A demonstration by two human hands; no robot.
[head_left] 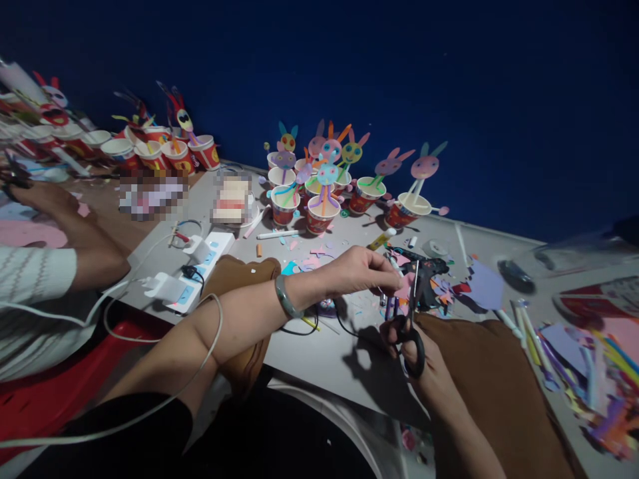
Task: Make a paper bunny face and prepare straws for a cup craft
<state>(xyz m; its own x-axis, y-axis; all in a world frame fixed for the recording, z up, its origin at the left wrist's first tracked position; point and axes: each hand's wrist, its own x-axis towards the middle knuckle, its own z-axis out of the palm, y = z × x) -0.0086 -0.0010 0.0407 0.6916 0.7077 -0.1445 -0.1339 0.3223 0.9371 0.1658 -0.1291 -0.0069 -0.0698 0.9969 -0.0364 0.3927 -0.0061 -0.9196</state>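
Pink paper scrap (pixel 403 287) pinched in left hand (pixel 357 269) fingertips above the grey table (pixel 319 352), held steady so black scissors (pixel 412 319), gripped closed-fisted in right hand (pixel 424 366), can cut, glue gun (pixel 424 273) just behind.

This looks like a craft room or handicraft workshop, set against a dark blue wall (pixel 449 80). The long grey surface (pixel 319 352) carries rows of finished paper-cup rabbits (pixel 324 193) with coloured faces and straw stems, and a second batch of red cups (pixel 150 150) stands farther left. Paper scraps (pixel 594 372) and straws litter the right end, a glue gun (pixel 424 269) and a glue stick (pixel 382 239) lie among them, and a white power strip (pixel 192 279) feeds cables. Another person's sleeve (pixel 34 273) rests at the neighbouring place.
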